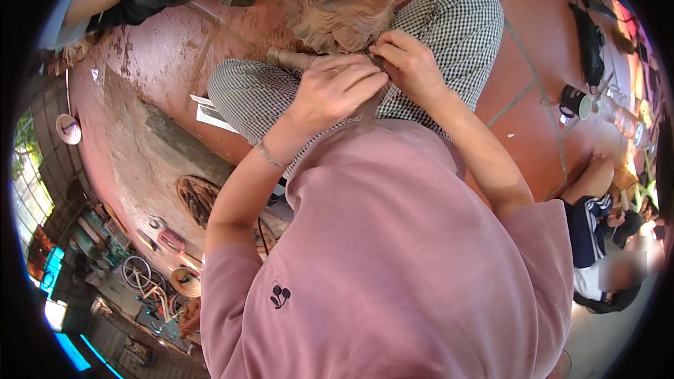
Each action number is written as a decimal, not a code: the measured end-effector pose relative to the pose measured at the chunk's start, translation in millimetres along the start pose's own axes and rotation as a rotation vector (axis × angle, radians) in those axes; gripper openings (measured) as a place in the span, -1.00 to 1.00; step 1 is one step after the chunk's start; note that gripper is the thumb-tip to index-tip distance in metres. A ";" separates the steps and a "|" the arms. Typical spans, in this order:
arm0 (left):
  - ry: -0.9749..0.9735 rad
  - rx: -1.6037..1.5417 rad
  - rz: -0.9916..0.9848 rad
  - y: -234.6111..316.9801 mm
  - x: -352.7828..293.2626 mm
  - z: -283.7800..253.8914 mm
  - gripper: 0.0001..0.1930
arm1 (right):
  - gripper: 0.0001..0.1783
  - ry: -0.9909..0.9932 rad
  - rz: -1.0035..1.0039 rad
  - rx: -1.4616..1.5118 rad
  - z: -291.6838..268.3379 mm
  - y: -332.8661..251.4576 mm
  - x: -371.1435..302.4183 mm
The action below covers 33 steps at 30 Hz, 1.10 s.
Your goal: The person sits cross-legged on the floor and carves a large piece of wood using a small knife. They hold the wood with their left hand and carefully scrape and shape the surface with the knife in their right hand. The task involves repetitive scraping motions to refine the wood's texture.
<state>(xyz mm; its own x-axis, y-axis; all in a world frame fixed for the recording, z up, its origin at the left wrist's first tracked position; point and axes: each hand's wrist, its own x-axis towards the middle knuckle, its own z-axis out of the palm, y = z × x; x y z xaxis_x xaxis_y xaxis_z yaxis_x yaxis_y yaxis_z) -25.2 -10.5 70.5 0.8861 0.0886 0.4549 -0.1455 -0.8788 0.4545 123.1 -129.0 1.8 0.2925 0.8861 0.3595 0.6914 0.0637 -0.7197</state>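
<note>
Closest, a pink shirt [400, 224] fills the lower middle, printed on its chest with a small dark cherry motif [280, 296]. Beyond it, above the lap, both hands meet over a thin brown piece [368, 107]. The right hand [408, 67] is narrow, thumb and fingers pinched at the piece's upper end; the left hand [338, 89] lies palm down across it, fingers bent together, though its thumb is hidden and I cannot tell how firmly it grips. Checked trousers [460, 24] cover the bent legs, with white paper [214, 116] beside the left knee; any print on it is too small to read. Just past the hands stand a beige roll [291, 60] and a carved wooden block [340, 0]. Farther right on the red tiles [523, 42] is a dark mug [574, 102], its pale marking illegible, near clear bottles [621, 114]. Farther still are a seated person [591, 231] and, lower left, a bicycle [137, 273].
</note>
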 end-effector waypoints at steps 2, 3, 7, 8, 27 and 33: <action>0.095 -0.001 -0.001 7.0 1.1 12.3 -0.69 | -0.72 -0.101 -0.002 0.024 -9.7 -5.8 1.7; 0.143 0.000 -0.003 9.2 1.6 17.5 -0.70 | -0.74 -0.153 -0.003 0.036 -14.2 -8.8 4.2; 0.330 0.071 -0.065 12.7 2.3 28.5 -0.71 | -0.79 -0.334 -0.007 0.005 -32.0 -13.6 30.9; 0.346 0.064 -0.107 10.3 -1.3 32.7 -0.73 | -0.79 -0.435 -0.061 -0.114 -38.0 -15.4 40.6; 0.511 -0.183 -0.411 27.0 -11.9 35.1 -0.67 | -0.82 -0.649 -0.377 -0.612 -35.8 -18.3 98.7; 0.546 -0.530 -0.514 43.6 -14.6 35.5 -0.21 | -0.88 -0.755 -0.395 -0.681 -31.1 -25.2 112.9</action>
<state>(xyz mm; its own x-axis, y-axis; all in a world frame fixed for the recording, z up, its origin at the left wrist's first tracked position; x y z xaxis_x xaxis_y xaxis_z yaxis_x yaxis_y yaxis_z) -28.9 -66.7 56.5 0.5863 0.7365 0.3373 -0.0934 -0.3521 0.9313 159.2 -44.8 79.0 -0.3509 0.9271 -0.1313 0.9362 0.3445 -0.0698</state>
